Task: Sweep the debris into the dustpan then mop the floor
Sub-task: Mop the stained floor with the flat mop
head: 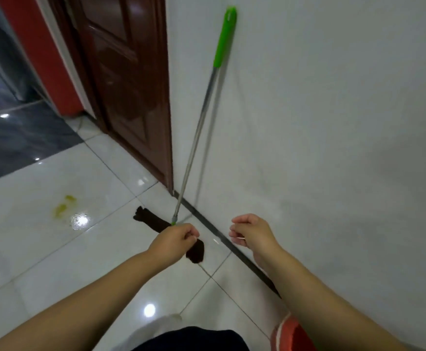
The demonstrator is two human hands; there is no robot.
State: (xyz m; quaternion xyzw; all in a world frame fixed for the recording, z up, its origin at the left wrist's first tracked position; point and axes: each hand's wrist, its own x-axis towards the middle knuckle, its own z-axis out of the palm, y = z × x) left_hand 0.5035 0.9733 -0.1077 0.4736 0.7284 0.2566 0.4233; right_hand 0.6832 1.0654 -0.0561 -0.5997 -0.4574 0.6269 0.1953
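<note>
A mop leans against the white wall: green grip (226, 36) at the top, metal pole (198, 138) below it, and a dark brown mop head (151, 221) lying on the white tiles. My left hand (175, 240) is stretched out in front of the mop head and hides its middle; its fingers are loosely curled and hold nothing. My right hand (251, 233) hovers near the wall's foot, also loosely curled and empty. A yellow-green smear (62, 207) marks the tile to the left. No dustpan or broom shows.
A dark brown door (128, 92) stands left of the wall, with a red panel (37, 54) beyond it. Dark grey floor (17, 138) lies at the far left. A dark skirting strip (222, 239) runs along the wall. An orange-red object (290, 335) sits at the bottom right.
</note>
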